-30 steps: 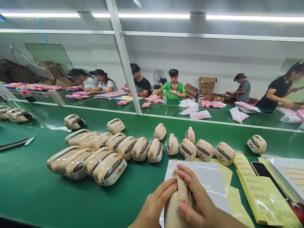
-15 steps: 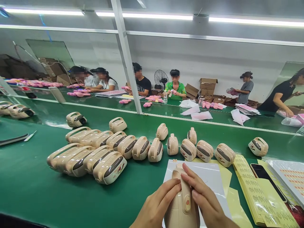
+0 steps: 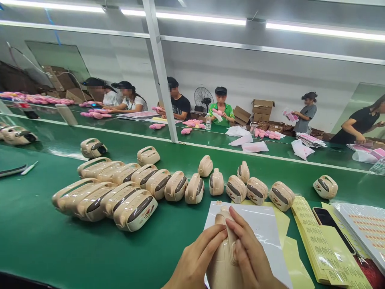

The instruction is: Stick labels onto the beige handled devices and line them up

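Note:
A beige plastic device with a carrying handle stands end-on in front of me, over a white sheet. My left hand is closed on its left side, fingertips pressed by the handle. Against the right side lies my right hand, also closed on it, fingers along the handle and thumb over the oval end piece. That thumb hides the small reddish mark there. Several like devices with dark oval panels stand in rows to the left, and others sit just beyond the sheet.
Right of the sheet lie yellow label sheets, a phone and a sheet of orange stickers. A white pen-like tool is at far left. Behind a metal post, several people work at another green bench with pink toys.
My right thumb has slid onto the handle's oval end piece, covering its reddish mark. Both hands stay on the device. The view has shifted slightly.

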Demonstrator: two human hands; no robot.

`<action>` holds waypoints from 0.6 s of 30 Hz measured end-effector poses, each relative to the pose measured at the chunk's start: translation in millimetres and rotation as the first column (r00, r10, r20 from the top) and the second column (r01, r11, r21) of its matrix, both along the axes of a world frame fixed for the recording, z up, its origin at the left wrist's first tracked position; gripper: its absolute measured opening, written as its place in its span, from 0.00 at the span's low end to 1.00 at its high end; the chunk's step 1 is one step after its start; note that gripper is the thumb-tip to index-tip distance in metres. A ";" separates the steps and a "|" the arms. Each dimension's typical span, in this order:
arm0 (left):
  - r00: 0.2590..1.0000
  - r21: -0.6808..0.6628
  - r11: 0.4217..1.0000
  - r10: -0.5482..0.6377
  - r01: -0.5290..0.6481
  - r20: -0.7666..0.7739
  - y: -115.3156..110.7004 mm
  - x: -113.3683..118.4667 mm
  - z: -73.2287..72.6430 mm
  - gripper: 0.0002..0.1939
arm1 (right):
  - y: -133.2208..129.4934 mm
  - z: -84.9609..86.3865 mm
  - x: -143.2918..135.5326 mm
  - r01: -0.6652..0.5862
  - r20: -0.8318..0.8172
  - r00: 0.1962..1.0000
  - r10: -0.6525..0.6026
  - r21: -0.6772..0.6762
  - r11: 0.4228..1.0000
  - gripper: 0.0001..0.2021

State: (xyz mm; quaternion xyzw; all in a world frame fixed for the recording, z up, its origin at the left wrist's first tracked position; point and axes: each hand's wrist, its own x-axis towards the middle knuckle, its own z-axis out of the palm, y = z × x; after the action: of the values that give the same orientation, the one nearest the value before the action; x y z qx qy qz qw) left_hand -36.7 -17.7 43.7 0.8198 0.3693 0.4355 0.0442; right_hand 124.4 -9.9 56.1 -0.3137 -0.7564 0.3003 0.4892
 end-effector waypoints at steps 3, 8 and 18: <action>1.000 -0.045 0.999 -0.002 0.003 0.017 -1.8 -1.7 -4.7 0.41 | 2.8 3.9 4.4 -0.081 -0.114 0.992 0.062 -0.171 0.982 0.19; 0.997 -0.081 0.996 0.036 -0.030 0.070 -4.1 -4.0 -17.2 0.40 | -1.6 10.9 8.8 -0.214 -0.143 0.973 0.181 -0.266 0.940 0.23; 0.990 -0.132 0.991 -0.017 0.036 0.141 -7.9 -2.8 -17.6 0.40 | -6.1 14.6 11.2 -0.238 -0.013 0.970 0.242 -0.237 0.942 0.27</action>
State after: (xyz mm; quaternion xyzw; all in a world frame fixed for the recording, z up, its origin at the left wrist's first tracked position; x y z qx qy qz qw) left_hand -39.5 -25.6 26.1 0.7873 0.3828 0.4653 0.1308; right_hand 135.5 -15.9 70.7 -0.2778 -0.7518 0.4433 0.4015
